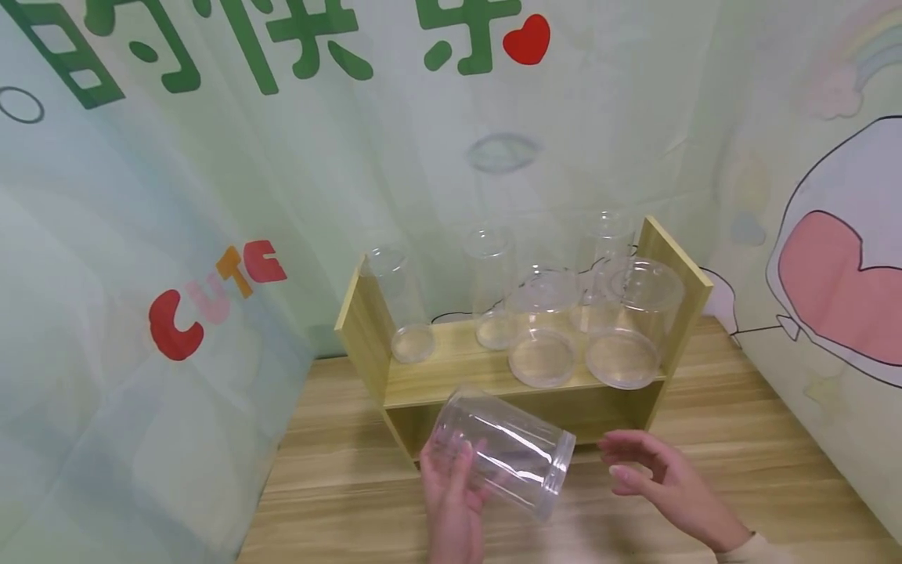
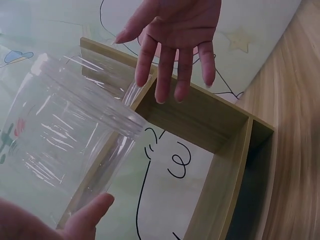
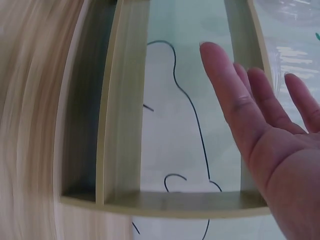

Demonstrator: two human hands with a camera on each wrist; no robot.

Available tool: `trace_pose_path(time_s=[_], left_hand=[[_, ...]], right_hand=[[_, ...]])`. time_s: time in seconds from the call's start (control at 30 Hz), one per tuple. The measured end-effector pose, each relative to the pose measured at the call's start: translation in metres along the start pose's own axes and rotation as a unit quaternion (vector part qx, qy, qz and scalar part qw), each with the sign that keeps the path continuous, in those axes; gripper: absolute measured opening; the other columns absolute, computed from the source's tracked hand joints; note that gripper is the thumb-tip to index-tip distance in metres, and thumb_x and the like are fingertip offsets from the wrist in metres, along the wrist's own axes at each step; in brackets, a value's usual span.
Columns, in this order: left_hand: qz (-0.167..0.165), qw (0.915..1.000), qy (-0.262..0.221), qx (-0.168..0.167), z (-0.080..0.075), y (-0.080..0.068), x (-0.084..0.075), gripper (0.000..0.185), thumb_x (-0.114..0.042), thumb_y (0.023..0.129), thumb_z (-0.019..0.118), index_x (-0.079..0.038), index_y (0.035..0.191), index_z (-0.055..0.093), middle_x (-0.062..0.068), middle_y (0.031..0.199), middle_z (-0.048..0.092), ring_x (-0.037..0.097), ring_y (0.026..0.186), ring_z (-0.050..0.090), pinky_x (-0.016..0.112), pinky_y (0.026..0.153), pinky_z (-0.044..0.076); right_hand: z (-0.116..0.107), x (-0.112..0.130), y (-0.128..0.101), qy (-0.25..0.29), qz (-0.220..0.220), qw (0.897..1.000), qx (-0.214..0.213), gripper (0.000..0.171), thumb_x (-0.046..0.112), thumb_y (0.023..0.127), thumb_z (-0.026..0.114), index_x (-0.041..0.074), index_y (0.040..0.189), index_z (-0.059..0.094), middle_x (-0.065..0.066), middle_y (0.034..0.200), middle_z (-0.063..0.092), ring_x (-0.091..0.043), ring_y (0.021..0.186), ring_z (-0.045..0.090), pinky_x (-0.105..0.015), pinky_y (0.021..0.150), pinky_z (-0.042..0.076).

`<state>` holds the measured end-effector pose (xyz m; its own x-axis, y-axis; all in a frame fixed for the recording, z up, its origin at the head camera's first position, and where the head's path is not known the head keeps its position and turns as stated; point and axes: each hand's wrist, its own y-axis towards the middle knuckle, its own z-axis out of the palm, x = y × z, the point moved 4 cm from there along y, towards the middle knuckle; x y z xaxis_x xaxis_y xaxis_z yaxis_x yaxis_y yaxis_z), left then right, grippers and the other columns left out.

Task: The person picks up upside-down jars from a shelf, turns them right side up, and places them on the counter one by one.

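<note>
My left hand [image 1: 451, 489] holds a wide clear plastic jar [image 1: 507, 450] in front of the shelf, thumb on the near side and fingers visible through the wall behind. The jar lies tilted, its ringed end pointing down to the right. In the left wrist view the same jar [image 2: 50, 135] fills the left side, with the left thumb [image 2: 92, 215] low beside it. My right hand [image 1: 658, 482] is to the right of the jar, apart from it, with nothing in it. Its fingers are loosely bent; the right wrist view shows the palm [image 3: 290, 155] and spread fingers.
Behind the hands stands a two-level wooden shelf [image 1: 458, 384] on a wood-grain table [image 1: 338, 470]. Several clear jars are on its upper board, among them a tall narrow one [image 1: 412, 345] at left and a wide one [image 1: 623, 360] at right. Printed cloth [image 1: 395, 157] hangs behind.
</note>
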<state>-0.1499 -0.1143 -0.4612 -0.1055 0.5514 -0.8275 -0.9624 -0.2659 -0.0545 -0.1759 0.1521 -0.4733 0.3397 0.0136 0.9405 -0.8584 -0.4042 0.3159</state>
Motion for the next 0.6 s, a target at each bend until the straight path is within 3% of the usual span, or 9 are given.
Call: trace_pose_path(time_s=[0.2,0.4,0.6], left_hand=[[-0.009,0.9999,-0.007,0.001,-0.001,-0.002,0.006,0.06,-0.012,0.101,0.051,-0.002,0.148,0.015,0.024,0.149,0.021,0.037,0.122,0.05,0.051,0.081,0.056],[-0.028,0.9994,-0.019,-0.005,-0.003,-0.005,0.014,0.06,-0.016,0.101,0.052,-0.002,0.147,0.016,0.025,0.15,0.018,0.037,0.122,0.051,0.048,0.079,0.056],[-0.043,0.9981,-0.043,-0.009,-0.003,-0.006,0.021,0.058,-0.019,0.102,0.054,-0.004,0.143,0.017,0.026,0.149,0.016,0.028,0.114,0.057,0.046,0.078,0.057]], right_hand=[[0.01,0.005,0.003,0.003,-0.03,1.0,0.0,0.045,-0.014,0.092,0.056,-0.011,0.135,0.044,-0.018,0.13,0.058,-0.019,0.115,0.06,-0.038,0.082,0.057],[0.017,0.012,0.004,-0.013,-0.079,0.997,0.004,0.057,-0.018,0.087,0.06,-0.008,0.139,0.041,-0.008,0.138,0.054,-0.018,0.121,0.055,-0.031,0.086,0.054],[0.024,0.015,0.004,0.011,-0.061,0.998,0.011,0.065,-0.019,0.086,0.061,-0.007,0.144,0.034,-0.004,0.147,0.044,-0.019,0.126,0.05,-0.039,0.088,0.054]])
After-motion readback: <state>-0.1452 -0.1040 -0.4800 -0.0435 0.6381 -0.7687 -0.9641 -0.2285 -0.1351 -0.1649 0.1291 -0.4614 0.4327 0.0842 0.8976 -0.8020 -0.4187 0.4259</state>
